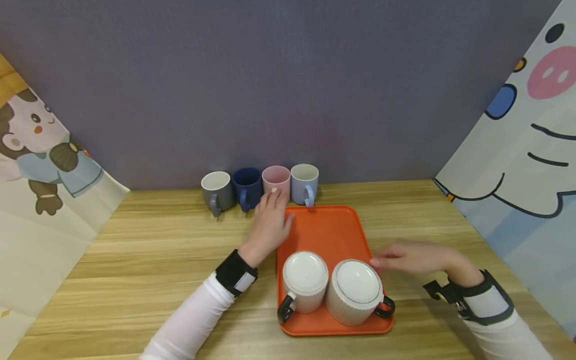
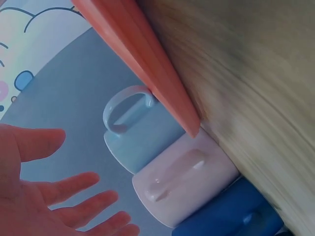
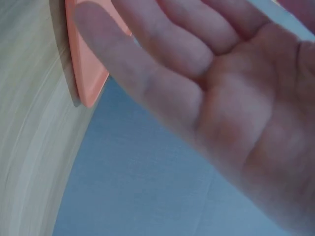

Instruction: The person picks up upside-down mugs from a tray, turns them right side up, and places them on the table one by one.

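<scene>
My left hand (image 1: pixel 269 225) reaches over the tray's far left corner toward a pink mug (image 1: pixel 275 176), its fingertips overlapping the mug in the head view. In the left wrist view the fingers are spread and apart from the pink mug (image 2: pixel 184 179), whose handle faces me. Beside it stand a light blue mug (image 1: pixel 302 181) on the right and a dark blue mug (image 1: pixel 247 182) on the left. My right hand (image 1: pixel 411 256) is at the right edge of the orange tray (image 1: pixel 330 227), fingers loosely extended, holding nothing; the right wrist view shows its palm.
Two ribbed whitish mugs, one on the left (image 1: pixel 306 282) and one on the right (image 1: pixel 355 295), rest upside down on the tray's near half, black handles outward. A grey mug (image 1: pixel 217 191) ends the row at left. Behind the wooden table (image 1: pixel 171 260) rises a grey partition (image 1: pixel 279 90).
</scene>
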The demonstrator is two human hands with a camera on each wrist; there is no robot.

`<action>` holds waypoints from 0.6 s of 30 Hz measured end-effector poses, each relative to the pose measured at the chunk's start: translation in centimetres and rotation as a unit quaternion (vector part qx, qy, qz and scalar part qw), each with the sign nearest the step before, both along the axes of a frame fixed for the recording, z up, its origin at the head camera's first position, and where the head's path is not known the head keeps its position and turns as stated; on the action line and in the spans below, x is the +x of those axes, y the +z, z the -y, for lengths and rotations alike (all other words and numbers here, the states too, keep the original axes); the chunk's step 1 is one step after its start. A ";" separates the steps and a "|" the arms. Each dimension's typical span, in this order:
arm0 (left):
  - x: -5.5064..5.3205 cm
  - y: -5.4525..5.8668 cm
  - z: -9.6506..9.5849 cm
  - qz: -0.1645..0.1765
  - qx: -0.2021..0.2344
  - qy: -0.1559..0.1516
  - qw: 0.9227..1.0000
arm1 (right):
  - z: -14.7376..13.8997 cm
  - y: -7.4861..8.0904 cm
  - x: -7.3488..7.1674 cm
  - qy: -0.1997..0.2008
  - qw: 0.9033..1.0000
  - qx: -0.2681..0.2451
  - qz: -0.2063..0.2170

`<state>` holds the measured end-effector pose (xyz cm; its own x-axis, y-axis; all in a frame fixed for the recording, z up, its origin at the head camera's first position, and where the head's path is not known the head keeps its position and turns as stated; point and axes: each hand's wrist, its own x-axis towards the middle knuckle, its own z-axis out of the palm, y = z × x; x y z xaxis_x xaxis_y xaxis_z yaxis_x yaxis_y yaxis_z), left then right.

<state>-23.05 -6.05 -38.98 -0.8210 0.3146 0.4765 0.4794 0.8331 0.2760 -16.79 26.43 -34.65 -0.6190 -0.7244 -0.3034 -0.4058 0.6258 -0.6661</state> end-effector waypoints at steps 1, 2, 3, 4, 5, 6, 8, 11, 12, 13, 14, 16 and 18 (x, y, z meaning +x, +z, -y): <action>0.0 -0.1 -0.1 -0.001 0.000 -0.001 1.000 | -0.1 0.0 0.1 0.007 1.000 -0.002 0.004; -0.1 -0.1 -0.1 -0.001 0.001 -0.002 1.000 | -0.2 0.0 0.1 0.013 1.000 -0.004 0.009; -0.1 -0.2 -0.2 -0.001 0.002 -0.002 1.000 | -0.3 -0.1 0.2 0.021 1.000 -0.008 0.009; -0.2 -0.2 -0.3 -0.002 0.003 -0.003 1.000 | -0.3 -0.1 0.2 0.027 1.000 -0.010 0.010; -0.2 -0.3 -0.3 -0.002 0.004 -0.004 1.000 | -0.4 -0.1 0.2 0.035 0.999 -0.015 0.009; -0.3 -0.3 -0.4 -0.002 0.004 -0.004 1.000 | -0.4 -0.2 0.2 0.043 0.999 -0.021 0.008; -0.4 -0.4 -0.6 -0.003 0.004 -0.007 1.000 | -0.5 -0.2 0.3 0.061 0.998 -0.033 0.006; -0.5 -0.4 -0.9 -0.001 0.000 -0.012 1.000 | -0.5 -0.3 0.4 0.090 0.994 -0.053 0.024; -0.5 -0.4 -1.0 0.000 0.001 -0.013 1.000 | -0.4 -0.4 0.4 0.097 0.993 -0.058 0.033; -0.5 -0.5 -1.1 0.002 0.002 -0.014 1.000 | -0.4 -0.4 0.4 0.103 0.992 -0.063 0.041; -0.6 -0.5 -1.2 0.003 0.004 -0.015 1.000 | -0.3 -0.4 0.5 0.110 0.990 -0.070 0.047; -0.6 -0.4 -1.3 0.001 0.005 -0.013 1.000 | -0.2 -0.5 0.6 0.121 0.987 -0.086 0.056; -0.7 -0.3 -1.5 -0.007 0.005 -0.012 1.000 | 0.0 -0.7 0.7 0.138 0.984 -0.099 0.052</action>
